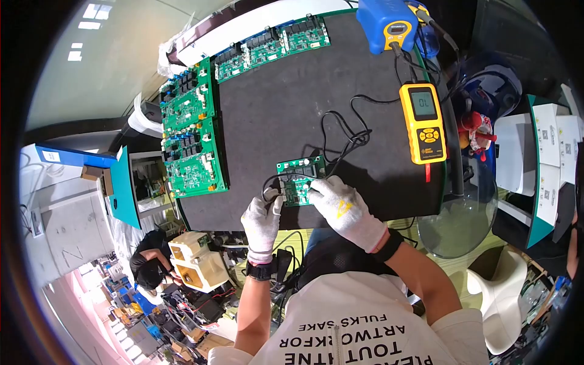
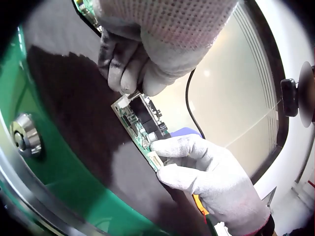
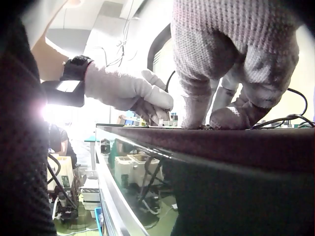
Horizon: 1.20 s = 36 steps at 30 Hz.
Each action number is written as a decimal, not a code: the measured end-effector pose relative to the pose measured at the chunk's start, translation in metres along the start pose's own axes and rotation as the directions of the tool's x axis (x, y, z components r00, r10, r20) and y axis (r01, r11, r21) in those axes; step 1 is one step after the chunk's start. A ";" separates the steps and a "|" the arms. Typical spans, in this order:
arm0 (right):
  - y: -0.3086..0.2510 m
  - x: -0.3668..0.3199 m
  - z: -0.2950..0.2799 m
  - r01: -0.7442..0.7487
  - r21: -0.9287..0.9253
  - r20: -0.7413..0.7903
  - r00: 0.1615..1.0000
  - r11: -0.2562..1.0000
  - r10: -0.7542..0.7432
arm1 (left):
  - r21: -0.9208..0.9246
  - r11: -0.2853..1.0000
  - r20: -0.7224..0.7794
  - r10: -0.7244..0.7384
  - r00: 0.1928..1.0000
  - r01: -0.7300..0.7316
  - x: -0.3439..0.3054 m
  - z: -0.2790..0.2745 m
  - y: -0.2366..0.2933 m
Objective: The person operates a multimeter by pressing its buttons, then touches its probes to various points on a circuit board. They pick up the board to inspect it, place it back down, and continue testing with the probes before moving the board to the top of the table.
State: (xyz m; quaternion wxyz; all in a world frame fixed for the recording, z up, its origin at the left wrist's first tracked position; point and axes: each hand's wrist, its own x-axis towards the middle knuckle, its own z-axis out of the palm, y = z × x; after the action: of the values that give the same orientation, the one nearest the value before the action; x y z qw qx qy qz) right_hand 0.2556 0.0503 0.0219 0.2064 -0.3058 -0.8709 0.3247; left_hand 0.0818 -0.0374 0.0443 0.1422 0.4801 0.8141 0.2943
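A small green circuit board [image 1: 297, 190] lies on the dark mat near its front edge. My gloved left hand [image 1: 261, 225] is at the board's left edge, fingers curled around the end of a thin black cable [image 1: 280, 175]; the exact tip is hidden. At the board's right edge, my gloved right hand [image 1: 345, 213] grips it between thumb and fingers. The left wrist view shows the board [image 2: 134, 124] between the left hand [image 2: 152, 44] above and the right hand [image 2: 211, 172] pinching its lower end. Both hands, left [image 3: 125, 91] and right [image 3: 236, 64], are low over the mat in the right wrist view.
A yellow meter [image 1: 424, 125] lies at the right, its black cable [image 1: 350, 146] looped across the mat. Behind it stands a blue station [image 1: 387, 27]. Larger green boards [image 1: 193, 158] line the left side, and more boards [image 1: 274, 48] line the back.
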 end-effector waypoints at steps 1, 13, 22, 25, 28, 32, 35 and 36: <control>0.000 0.000 0.000 0.009 -0.008 -0.016 1.000 1.000 -0.010 | 0.006 1.000 0.029 -0.029 0.999 0.029 0.000 -0.001 0.000; 0.004 -0.002 0.009 -0.020 0.123 -0.075 0.997 0.992 0.029 | -0.041 0.999 -0.025 0.006 1.000 -0.007 -0.001 0.003 -0.005; 0.006 -0.005 0.018 -0.055 0.079 -0.053 0.997 0.995 0.060 | -0.056 0.997 0.035 -0.053 0.998 0.055 -0.004 0.001 -0.007; 0.003 -0.003 0.010 0.037 -0.115 -0.031 0.999 0.993 -0.041 | -0.167 0.982 0.023 -0.090 0.996 0.093 -0.006 0.002 -0.006; 0.002 -0.003 0.010 0.019 -0.131 -0.003 1.000 0.991 -0.020 | -0.207 0.973 0.009 -0.099 0.995 0.099 -0.008 0.004 -0.009; 0.003 -0.003 0.011 0.025 -0.084 -0.032 0.999 0.996 -0.027 | -0.210 0.971 0.010 -0.118 0.993 0.117 -0.007 0.006 -0.008; 0.002 -0.003 0.011 0.012 -0.103 -0.016 1.000 0.995 -0.014 | -0.169 0.985 -0.067 -0.038 0.997 0.026 -0.006 0.009 -0.012; 0.004 -0.004 0.012 0.022 -0.084 -0.041 0.999 0.996 -0.026 | -0.139 0.990 -0.078 -0.008 0.997 -0.003 -0.006 0.009 -0.011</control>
State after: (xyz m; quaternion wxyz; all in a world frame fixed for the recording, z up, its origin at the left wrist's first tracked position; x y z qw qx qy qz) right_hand 0.2529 0.0447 0.0104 0.2158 -0.3105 -0.8827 0.2791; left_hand 0.0818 -0.0436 0.0297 0.1433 0.4562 0.7971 0.3688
